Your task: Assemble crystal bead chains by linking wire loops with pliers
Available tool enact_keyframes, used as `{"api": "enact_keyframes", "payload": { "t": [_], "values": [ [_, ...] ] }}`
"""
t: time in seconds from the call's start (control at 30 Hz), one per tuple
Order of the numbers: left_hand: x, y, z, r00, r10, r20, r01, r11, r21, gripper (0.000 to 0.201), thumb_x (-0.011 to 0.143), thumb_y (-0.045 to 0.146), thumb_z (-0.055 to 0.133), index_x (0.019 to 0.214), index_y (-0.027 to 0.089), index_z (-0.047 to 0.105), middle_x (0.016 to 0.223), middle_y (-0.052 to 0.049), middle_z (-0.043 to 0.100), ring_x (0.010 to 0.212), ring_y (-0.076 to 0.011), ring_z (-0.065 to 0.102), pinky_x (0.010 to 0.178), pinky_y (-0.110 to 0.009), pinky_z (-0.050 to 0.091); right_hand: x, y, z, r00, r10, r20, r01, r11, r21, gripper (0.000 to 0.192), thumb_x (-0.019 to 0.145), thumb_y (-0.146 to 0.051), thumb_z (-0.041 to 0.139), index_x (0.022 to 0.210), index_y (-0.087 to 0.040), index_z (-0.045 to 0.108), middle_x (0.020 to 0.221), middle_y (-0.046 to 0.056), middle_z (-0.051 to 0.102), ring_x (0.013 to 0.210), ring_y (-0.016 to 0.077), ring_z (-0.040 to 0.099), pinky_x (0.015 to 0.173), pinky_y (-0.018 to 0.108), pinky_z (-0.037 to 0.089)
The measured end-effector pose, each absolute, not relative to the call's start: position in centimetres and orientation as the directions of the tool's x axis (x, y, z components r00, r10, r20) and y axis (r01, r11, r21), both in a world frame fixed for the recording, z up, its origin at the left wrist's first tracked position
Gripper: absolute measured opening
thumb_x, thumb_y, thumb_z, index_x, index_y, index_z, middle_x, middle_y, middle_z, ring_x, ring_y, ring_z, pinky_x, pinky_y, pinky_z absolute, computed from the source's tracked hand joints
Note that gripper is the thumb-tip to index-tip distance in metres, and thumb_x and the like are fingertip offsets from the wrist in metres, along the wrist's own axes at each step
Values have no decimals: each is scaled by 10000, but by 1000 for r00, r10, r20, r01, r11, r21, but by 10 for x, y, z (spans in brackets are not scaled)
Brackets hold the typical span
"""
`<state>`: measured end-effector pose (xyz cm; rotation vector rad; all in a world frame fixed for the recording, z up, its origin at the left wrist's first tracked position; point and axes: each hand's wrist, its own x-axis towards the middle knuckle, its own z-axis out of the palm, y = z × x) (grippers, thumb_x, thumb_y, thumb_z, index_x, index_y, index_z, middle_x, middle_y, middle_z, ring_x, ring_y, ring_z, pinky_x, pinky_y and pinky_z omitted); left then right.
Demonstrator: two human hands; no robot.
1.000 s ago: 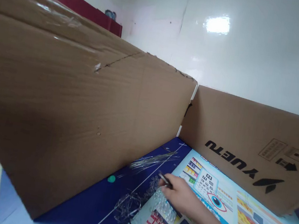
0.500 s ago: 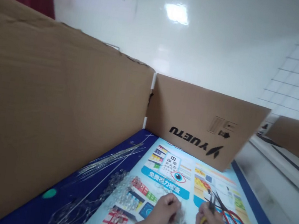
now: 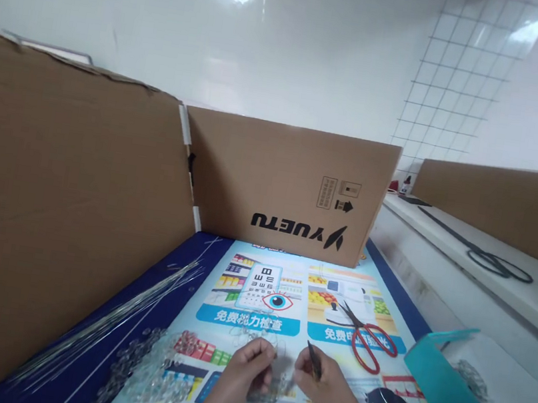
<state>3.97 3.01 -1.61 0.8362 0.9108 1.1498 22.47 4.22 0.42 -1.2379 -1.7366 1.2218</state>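
Note:
My left hand (image 3: 240,379) is closed in a pinch, with a cluster of clear beads (image 3: 273,391) hanging at its fingers; the exact strand or wire in the pinch is too fine to make out. To its right, my right hand (image 3: 325,385) is closed around pliers (image 3: 314,362). Their dark jaws point up and left, while the handles are hidden in the palm. Red-handled scissors (image 3: 364,337) lie partly spread on the printed sheet beyond my right hand. A pile of clear beads (image 3: 157,373) spreads to the left of my left hand.
Thin straight wires (image 3: 125,315) lie along the left cardboard wall (image 3: 47,195). A printed cardboard panel (image 3: 282,183) stands at the back. At right, a teal-edged box (image 3: 464,385) holds coiled wire (image 3: 472,380). A white ledge (image 3: 450,235) carries another pair of scissors (image 3: 497,264).
My view has swung to the right, bringing the teal-edged box and ledge into fuller sight. My hands are closer together. The pliers, whose yellow handles showed before, have turned in my right hand.

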Motion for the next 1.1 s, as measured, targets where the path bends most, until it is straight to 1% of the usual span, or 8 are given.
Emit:
{"api": "enact_keyframes", "payload": {
  "t": [0.1, 0.23, 0.4, 0.5, 0.6, 0.83, 0.97, 1.1],
  "values": [
    [39, 30, -14, 167, 973, -159, -368, 211, 906, 242, 809, 398, 581, 725, 179, 523, 491, 35, 521, 431, -76, 428, 455, -198, 268, 227, 45, -1, -331, 944, -8, 262, 84, -961, 104, 750, -269, 560, 725, -177, 519, 599, -29, 512, 567, 116, 463, 535, 225, 371],
    [40, 29, -10, 182, 973, -143, -353, 200, 914, 251, 785, 394, 614, 703, 174, 526, 469, 34, 524, 404, -67, 400, 443, -202, 216, 224, 49, -10, -305, 952, -6, 203, 59, -977, 156, 767, -315, 540, 719, -169, 511, 552, -38, 478, 504, 106, 448, 505, 232, 369],
    [44, 26, -2, 163, 976, -146, -329, 193, 924, 264, 752, 389, 656, 672, 171, 529, 455, 29, 528, 414, -73, 407, 453, -203, 218, 215, 47, -10, -288, 958, 14, 151, 60, -987, 232, 716, -321, 615, 865, -149, 573, 600, -46, 453, 511, 90, 394, 476, 213, 326],
    [45, 25, 0, 167, 976, -138, -331, 188, 925, 263, 743, 384, 667, 669, 167, 537, 462, 28, 527, 426, -75, 413, 467, -204, 239, 209, 46, -8, -278, 960, 41, 128, 79, -989, 153, 707, -281, 615, 771, -151, 566, 604, -43, 452, 550, 96, 399, 511, 218, 333],
    [46, 25, 1, 173, 974, -143, -324, 194, 926, 275, 759, 402, 646, 668, 166, 538, 472, 26, 525, 428, -77, 412, 469, -208, 244, 207, 46, -6, -265, 963, 44, 121, 79, -989, 107, 710, -239, 593, 682, -156, 532, 578, -47, 433, 543, 95, 382, 506, 219, 317],
    [44, 25, -1, 205, 966, -161, -332, 223, 916, 269, 823, 398, 569, 706, 156, 551, 570, 8, 549, 454, -77, 438, 488, -216, 270, 211, 48, -6, -229, 973, 22, 105, 47, -993, 96, 733, -230, 575, 692, -155, 533, 577, -44, 447, 558, 102, 392, 525, 227, 323],
    [42, 26, -7, 246, 955, -163, -330, 241, 913, 274, 818, 401, 578, 700, 155, 546, 580, 12, 542, 442, -70, 437, 478, -214, 259, 211, 47, -8, -240, 970, 37, 81, 58, -995, 121, 739, -257, 586, 699, -155, 535, 582, -45, 439, 556, 101, 384, 523, 228, 320],
    [42, 27, -6, 239, 956, -169, -325, 243, 914, 285, 786, 414, 615, 693, 153, 551, 589, 19, 534, 445, -66, 448, 470, -206, 256, 210, 47, -9, -251, 966, 58, 58, 75, -995, 137, 741, -275, 590, 701, -156, 534, 586, -48, 422, 560, 99, 370, 526, 228, 315]
  ]
}}
